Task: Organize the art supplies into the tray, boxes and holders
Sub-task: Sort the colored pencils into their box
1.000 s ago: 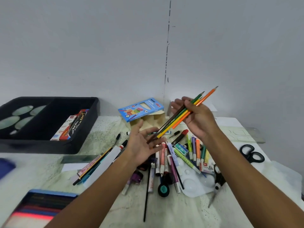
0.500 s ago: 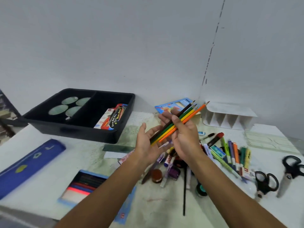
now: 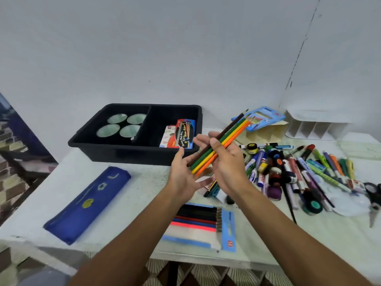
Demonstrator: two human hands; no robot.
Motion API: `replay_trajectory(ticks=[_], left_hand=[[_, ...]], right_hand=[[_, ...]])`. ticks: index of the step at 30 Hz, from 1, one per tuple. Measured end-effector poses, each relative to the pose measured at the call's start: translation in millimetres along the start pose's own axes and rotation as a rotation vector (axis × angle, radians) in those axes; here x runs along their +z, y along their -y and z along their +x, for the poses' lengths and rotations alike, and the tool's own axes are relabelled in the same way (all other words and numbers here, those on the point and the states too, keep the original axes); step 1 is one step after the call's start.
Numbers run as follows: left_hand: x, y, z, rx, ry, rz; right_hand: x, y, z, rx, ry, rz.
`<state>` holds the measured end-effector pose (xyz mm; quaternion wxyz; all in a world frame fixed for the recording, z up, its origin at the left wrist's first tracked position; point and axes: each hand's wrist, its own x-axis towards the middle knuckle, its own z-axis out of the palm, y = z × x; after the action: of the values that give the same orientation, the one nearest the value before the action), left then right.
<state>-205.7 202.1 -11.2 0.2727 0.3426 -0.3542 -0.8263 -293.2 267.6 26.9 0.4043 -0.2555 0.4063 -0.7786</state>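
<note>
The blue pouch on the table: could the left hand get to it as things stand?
Probably yes. The blue pouch lies uncovered on the left hand's own side, nothing between; that open hand only steadies the coloured pencils.

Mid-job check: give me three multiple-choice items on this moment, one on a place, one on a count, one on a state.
1. Where does the blue pencil pouch lie?
A. inside the black tray
B. on the table, left of the hands
C. on the white holder

2. How many round lids show in the left compartment of the black tray?
A. two
B. four
C. six

3. What is the right hand doing?
A. gripping the bundle of coloured pencils
B. resting flat on the table
C. holding scissors

Answers:
1 B: the pouch lies flat on the tabletop, in front of the tray.
2 B: two rows of two lids.
3 A: its thumb and fingers wrap the bundle, while the left hand is open under the lower ends.
</note>
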Motion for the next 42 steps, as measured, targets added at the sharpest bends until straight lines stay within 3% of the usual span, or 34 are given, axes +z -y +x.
replay_trajectory(ticks=[3, 8, 15, 26, 31, 33, 35, 38, 40, 42], left_hand=[[-27.6, -10.7, -15.1, 0.097, 0.058, 0.236], [-46.6, -30.7, -35.7, 0.184, 0.349, 0.584], [-51.6, -47.4, -42.4, -0.058, 0.59, 0.826], [-73.0, -47.2, -46.7, -0.245, 0.685, 0.912], [-93.2, -60.8, -44.5, -0.333, 0.696, 1.118], [-95.3, -62.9, -43.4, -0.371, 0.686, 1.189], [-93.2, -63.7, -42.2, -0.404, 0.701, 1.252], [-85.5, -64.3, -40.5, -0.44, 0.729, 1.35], [-83.3, -66.5, -41.3, -0.463, 0.74, 1.379], [-86.3, -69.9, -42.5, -0.477, 0.733, 1.38]], right_hand=[[9.6, 5.6, -0.9, -0.019, -0.004, 0.011], [15.9, -6.2, -6.9, 0.021, -0.01, -0.03], [18.4, -18.0, -20.9, 0.145, 0.086, -0.115], [-23.5, 8.1, -13.9, 0.32, 0.208, -0.078], [-48.4, 46.0, 11.2, 0.129, 0.163, -0.33], [-39.4, 58.5, 15.7, 0.033, 0.277, -0.536], [-13.0, 60.3, 11.2, 0.053, 0.578, -0.918], [27.7, 34.6, 4.1, 0.385, 1.03, -1.55], [33.2, 11.0, 7.5, 0.673, 1.184, -1.601], [27.4, -7.7, 14.2, 0.878, 1.21, -1.425]])
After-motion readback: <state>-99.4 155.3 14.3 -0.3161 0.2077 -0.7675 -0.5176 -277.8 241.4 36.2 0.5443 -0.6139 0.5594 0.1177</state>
